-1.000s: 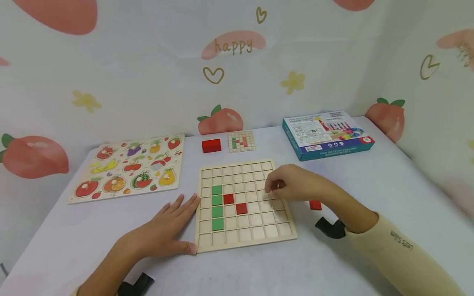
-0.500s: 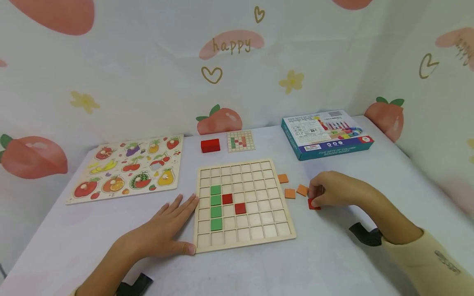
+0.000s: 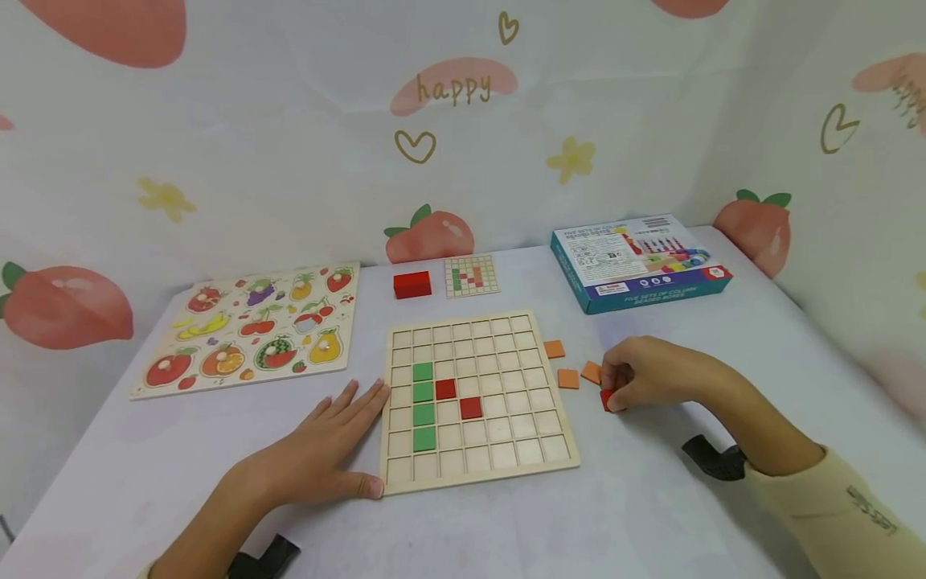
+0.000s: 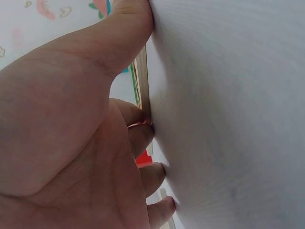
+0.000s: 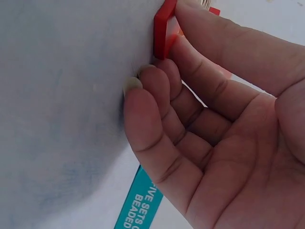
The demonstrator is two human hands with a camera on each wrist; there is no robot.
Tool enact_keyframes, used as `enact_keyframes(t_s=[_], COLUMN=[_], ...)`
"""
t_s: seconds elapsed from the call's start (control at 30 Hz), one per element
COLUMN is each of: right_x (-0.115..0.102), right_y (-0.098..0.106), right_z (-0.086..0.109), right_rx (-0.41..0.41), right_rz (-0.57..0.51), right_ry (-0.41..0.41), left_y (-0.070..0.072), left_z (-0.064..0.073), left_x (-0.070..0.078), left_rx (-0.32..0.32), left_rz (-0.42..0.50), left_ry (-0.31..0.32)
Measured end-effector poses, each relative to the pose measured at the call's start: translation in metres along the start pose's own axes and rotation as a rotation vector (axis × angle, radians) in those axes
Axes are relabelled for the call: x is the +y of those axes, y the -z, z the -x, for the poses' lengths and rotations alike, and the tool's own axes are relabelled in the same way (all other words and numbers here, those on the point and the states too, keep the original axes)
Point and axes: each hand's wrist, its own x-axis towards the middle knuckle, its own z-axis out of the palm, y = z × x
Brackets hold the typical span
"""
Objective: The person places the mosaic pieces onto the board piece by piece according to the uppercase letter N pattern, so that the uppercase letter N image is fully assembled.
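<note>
My right hand [image 3: 658, 374] pinches a red square tile [image 3: 605, 400] on the table, right of the wooden grid board [image 3: 481, 478]. In the right wrist view the red tile stands tilted on its edge between thumb and forefinger, the other fingers curled beside it. My left hand [image 3: 318, 454] rests flat, fingers spread, with fingertips and thumb against the board's left edge. On the board, several green tiles [image 3: 424, 415] form a column, and two red tiles [image 3: 471, 408] sit diagonally to the right of it. Several orange tiles [image 3: 567, 379] lie between the board and my right hand.
Behind the board are a red block [image 3: 412, 285] and a small pattern card [image 3: 472, 276] with coloured squares. A fruit peg puzzle [image 3: 253, 330] lies at the left. At the back right there is a teal-sided cardboard box [image 3: 640, 264].
My right hand has moved right, off the board's right side, uncovering the orange tiles, and has taken hold of the red tile, now tipping it slightly. My left hand has stayed in place.
</note>
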Motion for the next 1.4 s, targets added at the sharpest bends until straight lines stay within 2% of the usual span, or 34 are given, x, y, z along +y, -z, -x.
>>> enact_keyframes(t_s=[0.57, 0.83, 1.03, 1.23, 1.4], right_x=[-0.008, -0.018, -0.028, -0.042, -0.058], right_y=[-0.005, -0.012, -0.012, -0.015, -0.024], right_z=[-0.002, -0.003, -0.003, -0.011, -0.021], right_rx=[0.0, -0.012, 0.008, 0.003, 0.017], right_rz=[-0.007, -0.1, -0.139, -0.193, -0.193], right_ry=[0.004, 0.069, 0.113, 0.198, 0.258], left_y=[-0.001, 0.0, -0.001, -0.002, -0.001], left_z=[-0.001, -0.001, -0.001, -0.001, -0.001], left_x=[-0.003, -0.003, -0.002, -0.001, -0.001], left_rx=[0.005, -0.002, 0.001, 0.005, 0.006], left_rz=[-0.01, -0.018, -0.016, -0.01, -0.01], left_ry=[-0.003, 0.008, 0.002, -0.001, -0.004])
